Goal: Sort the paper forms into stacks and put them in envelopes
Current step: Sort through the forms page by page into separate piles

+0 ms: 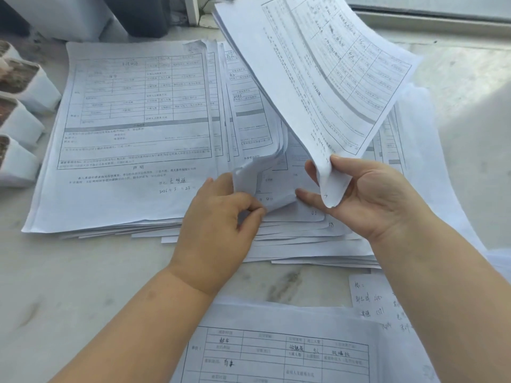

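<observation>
Printed paper forms lie spread over a pale marble surface. A neat stack (124, 134) sits at the left, and a fanned, messy pile (298, 241) lies under both hands. My left hand (218, 225) pinches the curled lower corners of several sheets (260, 172) and bends them up. A small bundle of forms (318, 70) is lifted and tilted above the pile, and my right hand (370, 200) holds it by its bottom edge between thumb and fingers. Another form (279, 352) lies near my body. No envelope is in view.
Several white paper pots with brown filling (19, 111) line the left edge. A handwritten note (378, 302) lies at the lower right. A window ledge (442, 20) runs along the back right. Bare marble (69, 286) shows at the lower left.
</observation>
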`<state>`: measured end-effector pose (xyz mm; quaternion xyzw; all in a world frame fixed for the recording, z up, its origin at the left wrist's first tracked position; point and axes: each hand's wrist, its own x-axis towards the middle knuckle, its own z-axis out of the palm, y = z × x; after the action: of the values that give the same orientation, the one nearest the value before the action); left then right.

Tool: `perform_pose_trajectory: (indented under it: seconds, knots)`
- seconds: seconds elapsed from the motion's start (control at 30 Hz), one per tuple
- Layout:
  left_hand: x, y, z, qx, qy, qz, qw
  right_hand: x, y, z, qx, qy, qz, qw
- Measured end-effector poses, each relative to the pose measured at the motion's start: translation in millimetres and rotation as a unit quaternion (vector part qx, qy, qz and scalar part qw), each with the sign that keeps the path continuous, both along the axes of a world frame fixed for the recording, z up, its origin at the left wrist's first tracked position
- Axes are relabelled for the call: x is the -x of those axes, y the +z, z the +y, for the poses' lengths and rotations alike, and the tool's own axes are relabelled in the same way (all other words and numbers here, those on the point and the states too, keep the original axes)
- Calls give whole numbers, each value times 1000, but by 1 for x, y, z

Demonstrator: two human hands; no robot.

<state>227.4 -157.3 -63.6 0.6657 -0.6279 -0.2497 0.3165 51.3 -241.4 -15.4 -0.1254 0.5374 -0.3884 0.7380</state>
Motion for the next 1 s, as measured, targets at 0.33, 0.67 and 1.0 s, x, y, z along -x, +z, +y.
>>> perform_pose_trajectory:
  seconds: [0.33,0.67,1.0]
  knots:
    - [5,5,-7,-4,84,51,995,2,1,2,-10,37,-4,999]
    - [1,4,0,95,0,-28,995,7,11,8,-2,35,21,999]
    - [-2,8,3,68,-23,-26,997,-24,20,3,8,66,-45,997]
